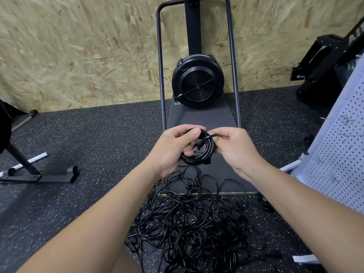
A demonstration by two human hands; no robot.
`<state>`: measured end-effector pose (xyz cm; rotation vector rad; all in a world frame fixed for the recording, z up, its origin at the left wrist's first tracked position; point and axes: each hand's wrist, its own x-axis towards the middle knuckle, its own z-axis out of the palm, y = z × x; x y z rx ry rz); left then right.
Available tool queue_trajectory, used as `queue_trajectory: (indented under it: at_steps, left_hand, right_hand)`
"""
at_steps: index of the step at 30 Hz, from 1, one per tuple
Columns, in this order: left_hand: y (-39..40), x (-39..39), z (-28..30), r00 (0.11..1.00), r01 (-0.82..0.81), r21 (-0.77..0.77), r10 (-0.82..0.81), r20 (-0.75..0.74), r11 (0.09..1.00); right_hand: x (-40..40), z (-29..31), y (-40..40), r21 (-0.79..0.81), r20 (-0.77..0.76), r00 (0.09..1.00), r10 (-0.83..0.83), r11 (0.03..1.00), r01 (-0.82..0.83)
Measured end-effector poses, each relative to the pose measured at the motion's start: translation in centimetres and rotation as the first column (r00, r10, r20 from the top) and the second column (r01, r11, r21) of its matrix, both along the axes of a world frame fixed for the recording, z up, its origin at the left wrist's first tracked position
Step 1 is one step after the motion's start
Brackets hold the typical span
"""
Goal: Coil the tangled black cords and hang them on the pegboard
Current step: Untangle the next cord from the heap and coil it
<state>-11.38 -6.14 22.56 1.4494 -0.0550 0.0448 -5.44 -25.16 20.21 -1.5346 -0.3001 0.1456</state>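
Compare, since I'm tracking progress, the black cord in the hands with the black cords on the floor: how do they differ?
The black cord bundle in the hands is wound into a tight round coil; the loose black cord pile on the speckled floor sprawls in tangled loops. The coil is held up by the left hand and right hand; the pile lies untouched. Both are thin black cable.

A coil (198,149) sits between the left hand (173,148) and right hand (235,149), above the tangle (189,219) on the floor (88,138). Beyond stands a fan (197,85) on its platform (202,117) (against the wall (78,52)). The pegboard (334,146) is at right, a stand (37,174) at left.
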Motion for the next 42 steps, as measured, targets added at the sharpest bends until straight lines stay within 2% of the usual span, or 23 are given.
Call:
queue_trajectory:
  at_steps: [2,8,11,14,15,18,19,25,28,31,35,40,42]
  left_hand:
    - [0.5,-0.2,0.2,1.000,-0.006,0.087,0.004,0.023,0.996]
    - [1.1,-0.6,0.1,0.994,-0.052,0.273,0.025,0.102,0.961]
    - [0.8,-0.8,-0.2,0.990,-0.099,0.311,0.061,0.130,0.945]
    - [0.5,-0.8,0.1,0.978,-0.179,0.336,0.130,0.165,0.925]
    - [0.5,-0.8,0.2,0.969,-0.216,0.398,0.147,0.196,0.892]
    - [0.9,-0.6,0.0,0.953,-0.282,0.653,0.127,0.275,0.703]
    - [0.9,-0.6,-0.2,0.955,-0.277,0.673,0.122,0.269,0.686]
    - [0.1,-1.0,-0.5,0.952,-0.266,0.610,0.104,0.288,0.746]
    - [-0.7,-1.1,-0.2,0.935,-0.316,0.616,0.127,0.332,0.721]
    - [-1.0,-1.0,0.0,0.903,-0.410,0.632,0.198,0.380,0.657]
    - [-1.4,-1.0,-0.5,0.877,-0.466,0.667,0.207,0.433,0.582]
    - [-2.2,-1.0,-0.7,0.879,-0.455,0.625,0.209,0.428,0.635]
    - [-1.9,-1.1,-0.8,0.887,-0.434,0.642,0.174,0.428,0.632]
  right_hand:
    - [-0.3,-0.2,0.3,0.071,-0.086,0.995,0.060,0.996,-0.054]
    - [0.0,0.1,-0.3,0.041,-0.125,0.975,0.182,0.983,-0.178]
    - [0.4,0.0,-0.8,0.054,-0.160,0.958,0.239,0.971,-0.234]
    - [0.5,0.3,-1.0,0.060,-0.160,0.962,0.220,0.975,-0.213]
    - [0.5,0.4,-1.0,0.054,-0.157,0.967,0.200,0.980,-0.194]
    - [0.2,0.6,-1.0,0.038,-0.152,0.972,0.178,0.984,-0.175]
    - [0.1,0.6,-1.0,0.048,-0.163,0.966,0.201,0.980,-0.195]
    - [0.1,0.4,-2.0,0.169,-0.257,0.843,0.473,0.881,-0.442]
    - [0.3,0.8,-2.6,0.179,-0.195,0.838,0.510,0.858,-0.481]
    - [0.4,1.5,-2.9,0.229,-0.164,0.813,0.558,0.824,-0.519]
    - [-0.2,1.6,-1.3,0.195,-0.144,0.868,0.474,0.874,-0.445]
    - [-1.6,1.4,0.6,0.200,-0.181,0.930,0.320,0.938,-0.284]
    - [-2.1,1.1,0.7,0.221,-0.199,0.926,0.320,0.936,-0.275]
